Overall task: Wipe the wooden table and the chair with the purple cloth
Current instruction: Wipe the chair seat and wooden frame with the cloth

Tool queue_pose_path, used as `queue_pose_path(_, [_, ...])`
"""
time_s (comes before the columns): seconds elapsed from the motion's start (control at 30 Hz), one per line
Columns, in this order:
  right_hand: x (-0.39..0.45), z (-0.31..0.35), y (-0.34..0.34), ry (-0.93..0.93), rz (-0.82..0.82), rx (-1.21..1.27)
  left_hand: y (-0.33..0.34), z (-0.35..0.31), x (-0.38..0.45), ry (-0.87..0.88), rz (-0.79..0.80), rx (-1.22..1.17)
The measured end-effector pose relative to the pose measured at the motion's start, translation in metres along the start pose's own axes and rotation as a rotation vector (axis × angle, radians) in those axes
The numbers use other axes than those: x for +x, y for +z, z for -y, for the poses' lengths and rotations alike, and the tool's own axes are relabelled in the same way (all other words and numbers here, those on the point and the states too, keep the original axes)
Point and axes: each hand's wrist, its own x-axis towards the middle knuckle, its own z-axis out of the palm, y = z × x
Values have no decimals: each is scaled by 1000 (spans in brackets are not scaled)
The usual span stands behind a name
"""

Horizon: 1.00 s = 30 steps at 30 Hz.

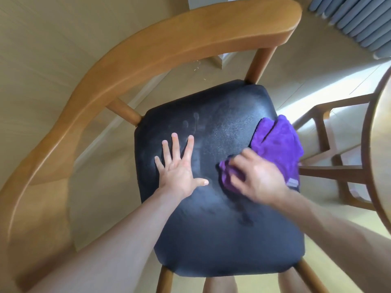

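While the right hand (257, 178) is bunched over the near corner of the purple cloth (277, 144), fingers curled down and pinching a wad of it against the black seat (211, 229), most of the fabric spreads away beyond the knuckles toward the seat's right edge. The hand is blurred, so I cannot tell how many fingers actually hold cloth and how many merely rest on it.

Left of that grip, the left hand (179, 168) lies flat on the seat with its fingers spread, holding nothing — it seems to brace the chair (169, 39).

Several things could go wrong from here. Only a small wad sits under the grip, so the loose part beyond it may fold over or drag without pressure, leaving the dusty patch just beyond the left fingertips unwiped. That loose part already reaches the seat's right edge; a stroke further that way could let it slide off and pull the wad out of the fingers. The bare palm is another risk — faint finger-shaped smudges show on the seat beyond it, and I judge that pressing skin on the surface will leave fresh marks wherever it rests. Behind the grip, toward the body, the seat looks dull too, and the curved wooden backrest (105, 85) shows no sign either way of wiping. The table (380, 144) shows only as an edge at far right.
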Motion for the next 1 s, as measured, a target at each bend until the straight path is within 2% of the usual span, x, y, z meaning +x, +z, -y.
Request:
queue_pose_path(0.1, [52, -43, -47, 400, -401, 130, -4, -2, -1, -18, 11, 1])
queue_pose_path(0.17, [91, -68, -75, 531, -512, 179, -6, -5, -2, -36, 18, 0])
queue_pose_path(0.2, [106, -77, -84, 544, -489, 193, -6, -6, -2, -43, 16, 0])
queue_pose_path(0.3, [122, -91, -79, 479, -239, 126, -6, -8, -2, -52, -6, -4])
queue_pose_path(0.37, [104, -87, -62, 435, -190, 50, -5, -9, -1, -52, -9, 0])
queue_pose_path(0.43, [67, -74, -44, 344, -216, -52, -5, -7, -1, -51, -15, 16])
queue_pose_path(0.5, [12, -60, -26, 191, -167, -151, -5, -5, -2, -43, -21, 30])
queue_pose_path(0.67, [-118, -62, -8, -104, 170, -208, -10, -8, -5, -32, -30, 51])
queue_pose_path(0.77, [-125, -74, -20, -90, 282, -169, -17, -19, -9, -62, -30, 83])
queue_pose_path(0.83, [-101, -75, -34, 89, 137, -80, -18, -34, -16, -6, -85, 98])
queue_pose_path(0.9, [-61, -78, -47, 311, -129, 31, -12, -54, -28, 139, -96, 102])
queue_pose_path(0.93, [-38, -80, -53, 395, -240, 79, -6, -65, -36, 205, -66, 101])
queue_pose_path(1.0, [1, -81, -58, 492, -346, 158, 6, -86, -50, 269, 40, 101])
